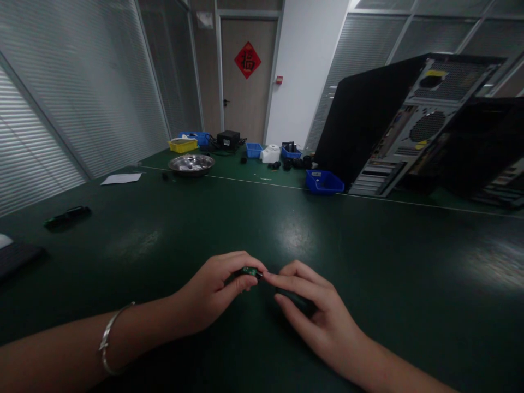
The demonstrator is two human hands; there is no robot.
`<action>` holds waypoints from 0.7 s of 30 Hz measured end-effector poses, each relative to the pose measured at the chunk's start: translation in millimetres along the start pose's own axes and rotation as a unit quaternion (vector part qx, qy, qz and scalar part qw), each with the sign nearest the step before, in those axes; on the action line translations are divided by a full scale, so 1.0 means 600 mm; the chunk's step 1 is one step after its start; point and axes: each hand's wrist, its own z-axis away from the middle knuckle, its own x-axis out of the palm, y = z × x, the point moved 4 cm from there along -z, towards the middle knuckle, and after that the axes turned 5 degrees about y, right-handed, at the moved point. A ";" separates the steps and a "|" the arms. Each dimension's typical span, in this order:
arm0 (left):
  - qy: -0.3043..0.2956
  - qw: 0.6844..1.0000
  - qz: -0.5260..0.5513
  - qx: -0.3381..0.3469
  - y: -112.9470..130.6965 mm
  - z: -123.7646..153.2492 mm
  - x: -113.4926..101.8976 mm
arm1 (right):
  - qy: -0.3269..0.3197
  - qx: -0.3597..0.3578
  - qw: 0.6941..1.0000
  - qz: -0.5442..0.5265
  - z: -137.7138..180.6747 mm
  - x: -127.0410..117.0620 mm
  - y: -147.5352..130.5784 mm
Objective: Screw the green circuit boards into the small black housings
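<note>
A small green circuit board (249, 271) with a dark end is pinched between the thumb and fingers of my left hand (219, 286), just above the green table (229, 218). Most of the board is hidden by those fingers. My right hand (317, 305) is open, its thumb apart from the fingers. Its index fingertip reaches the dark end of the board and appears to touch it.
Far left lie a dark green-and-black object (67, 216), a black flat item (20, 256) and white paper (121, 178). Behind stand a metal bowl (191, 164), a yellow tray (183, 145) and a blue bin (325, 182). A computer case (368, 120) rises at right.
</note>
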 end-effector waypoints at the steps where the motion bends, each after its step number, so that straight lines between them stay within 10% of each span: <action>1: -0.001 1.000 0.006 -0.001 0.000 0.000 0.000 | 0.001 -0.001 1.000 -0.003 0.000 0.000 -0.001; 21: -0.015 0.995 0.083 -0.057 -0.007 0.000 0.005 | -0.007 -0.007 1.000 -0.008 0.001 -0.003 -0.001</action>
